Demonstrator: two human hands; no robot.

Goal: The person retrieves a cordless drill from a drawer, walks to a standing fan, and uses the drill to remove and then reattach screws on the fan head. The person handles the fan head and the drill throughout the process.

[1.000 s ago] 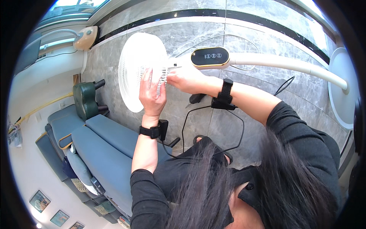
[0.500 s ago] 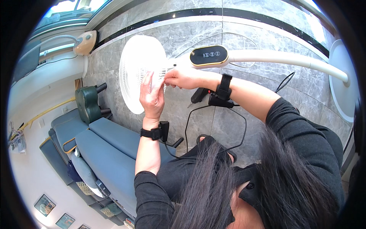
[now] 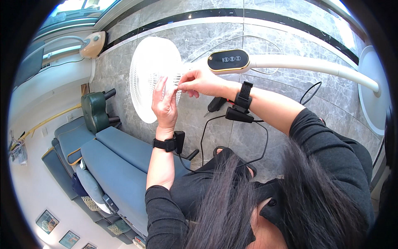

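Now, right hand (image 3: 202, 83) — less curled, fan (image 3: 154, 72) unmoved

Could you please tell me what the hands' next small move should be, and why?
Perhaps the right hand should press gently at the white fan grille while the left hand braces it: the right fingertips meet close by its slats, and the left fingers lie against it.

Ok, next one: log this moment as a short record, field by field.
Left hand: fingers against the white fan grille
Right hand: fingertips at the grille's edge; anything between them too small to tell
Fan parts: dark control panel, white pole, round base
Floor: black tool, partly hidden
Furniture: blue sofa, dark green stool
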